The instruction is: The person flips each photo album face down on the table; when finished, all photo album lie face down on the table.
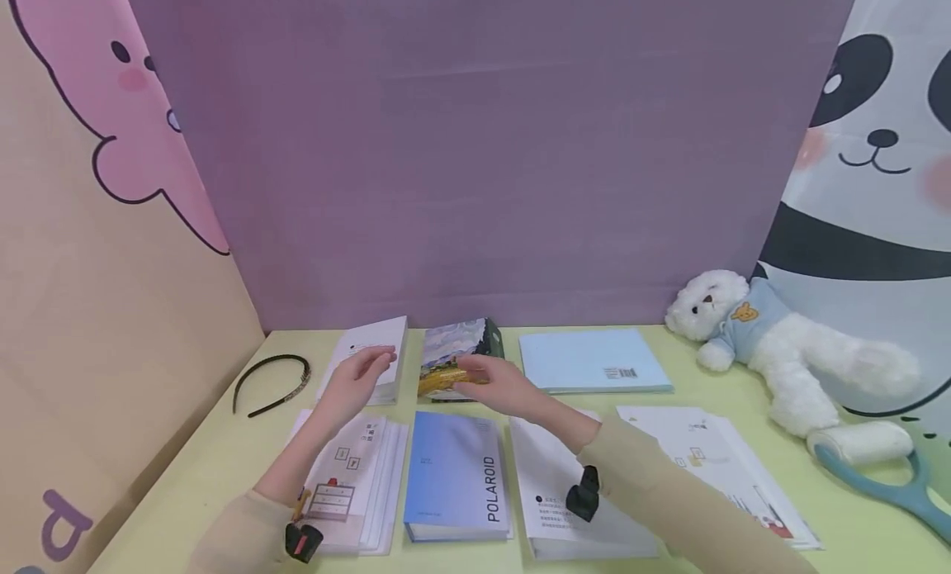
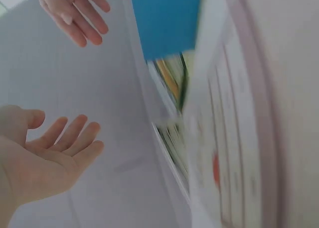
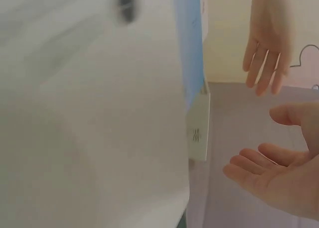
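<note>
Both hands are raised above a table of books, fingers relaxed, holding nothing. My left hand (image 1: 360, 377) is over the white book (image 1: 380, 333) at the back left; its bare palm (image 2: 50, 168) shows in the left wrist view. My right hand (image 1: 501, 384) overlaps the book with a painted landscape cover (image 1: 453, 339) at the back middle. In the right wrist view, my right hand's fingers (image 3: 251, 171) are slightly bent and apart. Nearest below the hands lie a blue book marked POLAROID (image 1: 453, 475) and a white book with a drawer drawing (image 1: 349, 450).
A black headband (image 1: 281, 358) lies at the left. A pale blue book (image 1: 587, 359) and two white books, one with black text (image 1: 546, 467), one illustrated (image 1: 669, 429), lie rightward. A white teddy bear (image 1: 802, 351) and a blue-handled lint roller (image 1: 862, 443) are far right. A purple backdrop (image 1: 483, 161) stands behind.
</note>
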Action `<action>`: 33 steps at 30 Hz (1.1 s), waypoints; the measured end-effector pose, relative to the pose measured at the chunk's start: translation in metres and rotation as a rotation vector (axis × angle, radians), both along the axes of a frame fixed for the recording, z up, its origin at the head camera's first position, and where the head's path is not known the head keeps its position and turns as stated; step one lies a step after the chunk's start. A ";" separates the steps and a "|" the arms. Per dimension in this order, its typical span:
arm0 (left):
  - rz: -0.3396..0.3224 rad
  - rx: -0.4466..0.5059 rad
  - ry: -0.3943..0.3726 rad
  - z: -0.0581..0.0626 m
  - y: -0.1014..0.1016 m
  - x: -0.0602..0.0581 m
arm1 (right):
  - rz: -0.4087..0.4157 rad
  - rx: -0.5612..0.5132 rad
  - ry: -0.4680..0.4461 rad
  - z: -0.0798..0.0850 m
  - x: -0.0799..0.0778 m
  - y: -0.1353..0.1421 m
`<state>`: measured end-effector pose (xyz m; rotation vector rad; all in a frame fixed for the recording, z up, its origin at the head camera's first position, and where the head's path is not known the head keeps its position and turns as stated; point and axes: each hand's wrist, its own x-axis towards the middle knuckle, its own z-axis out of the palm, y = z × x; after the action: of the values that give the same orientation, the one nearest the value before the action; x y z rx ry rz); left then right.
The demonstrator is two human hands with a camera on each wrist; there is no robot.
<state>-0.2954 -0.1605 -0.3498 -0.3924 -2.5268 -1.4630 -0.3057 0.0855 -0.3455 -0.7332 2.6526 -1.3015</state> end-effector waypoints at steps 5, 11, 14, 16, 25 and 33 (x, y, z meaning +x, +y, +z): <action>-0.090 0.058 0.024 0.000 0.031 0.011 | 0.002 0.034 0.044 0.002 0.007 0.036; -0.195 0.055 0.014 0.001 0.073 0.025 | -0.040 0.072 0.093 0.009 0.017 0.076; -0.251 0.009 0.010 -0.001 0.092 0.030 | -0.059 0.071 0.083 0.009 0.024 0.097; -0.293 -0.023 0.006 -0.003 0.105 0.032 | -0.073 0.071 0.065 0.007 0.030 0.110; -0.402 -0.095 -0.069 -0.012 0.157 0.044 | -0.100 0.137 0.078 -0.010 0.050 0.156; -0.460 -0.099 -0.106 -0.022 0.192 0.053 | -0.053 0.193 0.060 -0.017 0.061 0.190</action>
<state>-0.2424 0.0314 -0.3722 -0.9928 -2.7222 -1.5366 -0.2449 0.2752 -0.3629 -0.6900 2.8120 -1.0295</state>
